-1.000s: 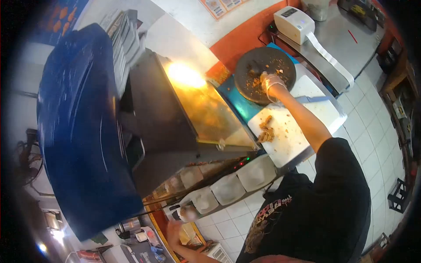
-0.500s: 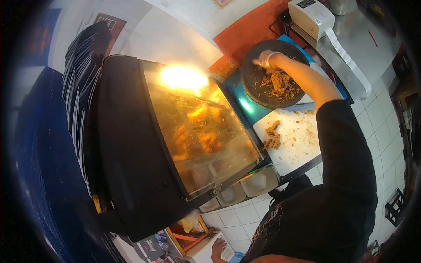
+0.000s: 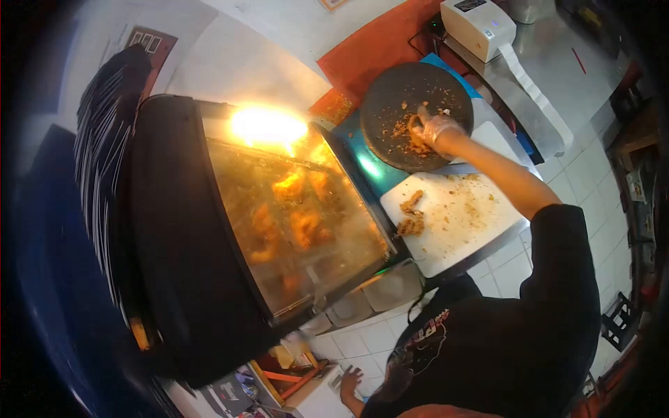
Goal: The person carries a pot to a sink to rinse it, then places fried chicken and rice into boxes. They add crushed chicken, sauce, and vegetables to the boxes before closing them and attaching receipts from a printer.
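My right hand [image 3: 440, 131], in a clear glove, reaches into a round dark stone-like dish [image 3: 390, 90]. Its fingers curl round a brown breaded piece [image 3: 418, 144] among loose crumbs; the palm hides part of that piece. Below the dish lies a white cutting board [image 3: 446, 244] strewn with crumbs, with more brown breaded pieces [image 3: 411, 221] near its left edge. My left hand [image 3: 350, 382] is low in the view, away from the dish, with its fingers apart and nothing visible in them.
A lit glass-fronted warmer [image 3: 293, 223] with orange-brown food inside stands left of the board. Grey containers [image 3: 394, 287] sit under its edge. At the upper right, a white label printer [image 3: 481, 29] trails a paper strip on a metal counter [image 3: 557, 63]. Tiled floor shows beyond.
My right hand has moved from the dish's upper part down onto the breaded piece, which now sits under its fingers. My left hand's fingers show more clearly. The whole view has shifted slightly.
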Demonstrator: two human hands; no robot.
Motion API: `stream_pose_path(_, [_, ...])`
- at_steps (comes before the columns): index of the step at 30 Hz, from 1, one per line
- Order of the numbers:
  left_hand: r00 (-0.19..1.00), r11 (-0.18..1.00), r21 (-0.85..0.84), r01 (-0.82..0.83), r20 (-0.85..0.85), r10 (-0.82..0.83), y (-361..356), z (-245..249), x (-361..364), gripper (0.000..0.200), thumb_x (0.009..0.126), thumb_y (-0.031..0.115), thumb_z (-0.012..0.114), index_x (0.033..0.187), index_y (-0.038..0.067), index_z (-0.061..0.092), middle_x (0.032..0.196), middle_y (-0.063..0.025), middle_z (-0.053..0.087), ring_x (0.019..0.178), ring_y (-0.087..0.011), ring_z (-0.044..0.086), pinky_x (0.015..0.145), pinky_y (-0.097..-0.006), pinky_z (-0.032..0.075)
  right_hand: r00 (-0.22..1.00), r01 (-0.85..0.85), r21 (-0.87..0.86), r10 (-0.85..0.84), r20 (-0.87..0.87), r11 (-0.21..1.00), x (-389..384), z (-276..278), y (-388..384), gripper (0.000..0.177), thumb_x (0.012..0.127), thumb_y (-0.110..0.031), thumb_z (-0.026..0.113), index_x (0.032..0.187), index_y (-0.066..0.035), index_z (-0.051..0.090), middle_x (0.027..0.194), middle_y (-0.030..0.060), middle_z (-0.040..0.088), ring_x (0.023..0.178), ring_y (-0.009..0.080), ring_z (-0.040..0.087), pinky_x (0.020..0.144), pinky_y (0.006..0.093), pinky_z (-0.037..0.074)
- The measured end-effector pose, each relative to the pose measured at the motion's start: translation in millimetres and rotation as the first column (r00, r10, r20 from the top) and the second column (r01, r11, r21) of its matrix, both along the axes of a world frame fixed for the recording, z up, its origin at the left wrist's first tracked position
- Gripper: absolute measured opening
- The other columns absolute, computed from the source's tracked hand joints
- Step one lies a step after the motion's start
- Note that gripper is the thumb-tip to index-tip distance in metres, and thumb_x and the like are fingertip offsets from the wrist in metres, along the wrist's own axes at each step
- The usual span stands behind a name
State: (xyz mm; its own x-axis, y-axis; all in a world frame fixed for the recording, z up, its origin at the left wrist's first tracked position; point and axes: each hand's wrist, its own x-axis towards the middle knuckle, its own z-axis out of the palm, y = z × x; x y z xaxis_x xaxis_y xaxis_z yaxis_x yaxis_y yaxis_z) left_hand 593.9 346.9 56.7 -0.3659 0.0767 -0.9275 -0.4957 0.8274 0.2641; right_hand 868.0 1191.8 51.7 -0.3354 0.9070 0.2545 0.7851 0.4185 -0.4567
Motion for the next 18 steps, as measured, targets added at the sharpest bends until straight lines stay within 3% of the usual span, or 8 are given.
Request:
stream_pose_path(1, [1.000, 1.000, -0.003, -0.003, 0.009, 0.003, 5.4, 5.7, 3.8, 0.065, 0.096, 0.022, 0.055, 0.149, 0.004, 0.024, 0.126, -0.0167, 0.060, 0.111, -0.0289, 0.061, 0.091, -0.0441, 0.046, 0.971, 0.056, 0.102, -0.078, 0.224, 0.993, -3.1, -17.3, -3.5, 0.066, 0.090, -0.053, 0.054, 0.141, -0.014, 0.044, 0.114, 0.0210, 0.065, 0.100, 0.0287, 0.066, 0.084, 0.0410, 0.050])
stream_pose_path(4, [0.973, 0.973, -0.186, 0.138, -0.156, -0.168, 56.2, 38.9, 32.4, 0.062, 0.096, 0.020, 0.055, 0.149, 0.005, 0.025, 0.124, -0.0160, 0.061, 0.110, -0.0279, 0.062, 0.089, -0.0436, 0.046, 0.986, -0.092, -0.510, 0.150, 0.074, 0.855, -12.4, 71.7, 38.1, 0.069, 0.085, -0.056, 0.059, 0.124, 0.000, 0.055, 0.108, 0.0255, 0.065, 0.094, 0.0392, 0.067, 0.080, 0.0482, 0.054])
stream_pose_path(7, [0.978, 0.999, -0.040, 0.038, -0.202, -0.045, 51.7, 19.7, 40.4, 0.061, 0.095, 0.018, 0.055, 0.148, 0.009, 0.027, 0.122, -0.0150, 0.062, 0.106, -0.0259, 0.063, 0.084, -0.0415, 0.047, 1.000, -0.007, -0.508, 0.003, -0.009, 0.861, -14.8, 88.0, 16.6, 0.068, 0.086, -0.053, 0.059, 0.127, 0.001, 0.054, 0.118, 0.0237, 0.063, 0.104, 0.0383, 0.064, 0.084, 0.0458, 0.054])
stream_pose_path(10, [0.989, 0.988, -0.134, 0.071, -0.116, -0.087, 47.0, 12.9, 51.0, 0.061, 0.096, 0.019, 0.056, 0.148, 0.008, 0.027, 0.121, -0.0150, 0.063, 0.106, -0.0258, 0.063, 0.084, -0.0417, 0.048, 0.966, 0.225, -0.029, -0.219, 0.138, 0.974, -46.1, 3.4, -28.1, 0.060, 0.087, -0.044, 0.058, 0.129, -0.001, 0.054, 0.124, 0.0219, 0.060, 0.117, 0.0384, 0.058, 0.100, 0.0430, 0.045])
stream_pose_path(13, [0.982, 0.992, -0.085, 0.089, -0.162, -0.102, 51.4, 5.6, 71.4, 0.059, 0.096, 0.017, 0.055, 0.148, 0.008, 0.028, 0.120, -0.0155, 0.063, 0.106, -0.0264, 0.063, 0.083, -0.0416, 0.049, 0.896, -0.062, -0.630, 0.322, 0.307, 0.774, -55.7, 58.5, 45.3, 0.048, 0.087, -0.043, 0.059, 0.113, -0.003, 0.067, 0.122, 0.0220, 0.061, 0.110, 0.0359, 0.063, 0.096, 0.0427, 0.047])
stream_pose_path(14, [0.974, 0.991, -0.083, 0.102, -0.195, -0.116, 44.1, 15.1, 69.3, 0.058, 0.096, 0.017, 0.054, 0.148, 0.008, 0.029, 0.119, -0.0158, 0.064, 0.107, -0.0267, 0.063, 0.083, -0.0415, 0.049, 0.932, -0.020, -0.745, 0.282, 0.228, 0.667, -67.6, 54.6, 66.6, 0.045, 0.087, -0.042, 0.058, 0.108, -0.003, 0.070, 0.122, 0.0223, 0.062, 0.108, 0.0352, 0.064, 0.095, 0.0425, 0.048])
stream_pose_path(16, [0.974, 0.994, -0.103, 0.020, -0.224, -0.043, 36.6, 12.7, 84.3, 0.057, 0.096, 0.017, 0.054, 0.147, 0.007, 0.031, 0.120, -0.0174, 0.064, 0.108, -0.0282, 0.063, 0.085, -0.0426, 0.049, 0.990, 0.041, -0.726, 0.069, 0.122, 0.686, -49.0, 120.8, 10.7, 0.045, 0.088, -0.042, 0.057, 0.110, -0.004, 0.070, 0.116, 0.0218, 0.065, 0.104, 0.0340, 0.066, 0.090, 0.0433, 0.051])
stream_pose_path(18, [0.983, 0.992, -0.114, -0.051, -0.183, 0.030, 21.5, 14.2, 91.6, 0.059, 0.096, 0.020, 0.055, 0.148, 0.007, 0.030, 0.121, -0.0186, 0.063, 0.109, -0.0293, 0.063, 0.087, -0.0429, 0.048, 0.988, 0.099, -0.306, -0.056, 0.146, 0.947, -41.1, 57.8, -7.2, 0.039, 0.084, -0.035, 0.065, 0.107, -0.003, 0.069, 0.104, 0.0222, 0.068, 0.099, 0.0324, 0.068, 0.082, 0.0442, 0.054])
